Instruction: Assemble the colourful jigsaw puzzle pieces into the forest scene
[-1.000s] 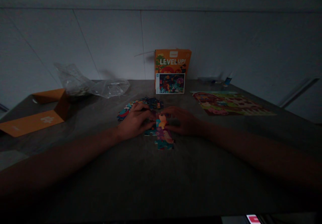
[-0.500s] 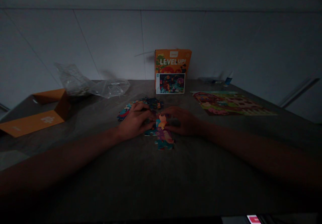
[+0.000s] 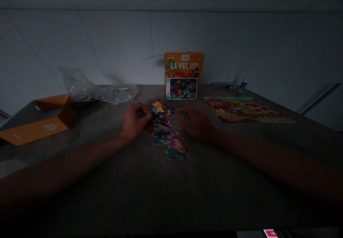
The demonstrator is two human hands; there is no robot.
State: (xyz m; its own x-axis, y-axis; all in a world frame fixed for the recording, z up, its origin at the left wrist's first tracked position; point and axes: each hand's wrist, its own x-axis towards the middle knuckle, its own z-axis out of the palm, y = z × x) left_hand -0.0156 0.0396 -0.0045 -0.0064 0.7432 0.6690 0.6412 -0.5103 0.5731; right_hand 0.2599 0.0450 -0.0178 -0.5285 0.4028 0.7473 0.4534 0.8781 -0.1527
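Observation:
My left hand (image 3: 135, 121) pinches a puzzle piece (image 3: 158, 106) with an orange figure on it, raised over the loose pieces. My right hand (image 3: 197, 123) is held just right of the pieces, its fingers apart and nothing between them. In front of both hands lies a small joined section of puzzle (image 3: 175, 145), purple and teal with a pinkish shape. Loose puzzle pieces (image 3: 164, 122) lie behind it, partly overlapping. My left hand hides some of the pile.
An orange box (image 3: 184, 65) stands at the back with a picture card (image 3: 183, 89) leaning on it. A farm picture (image 3: 246, 110) lies to the right. On the left are an open orange box part (image 3: 34, 132) and clear plastic bags (image 3: 118, 92).
My left hand has lifted the orange-figure piece off the joined section and carried it back and left. My right hand has let go and drawn slightly away.

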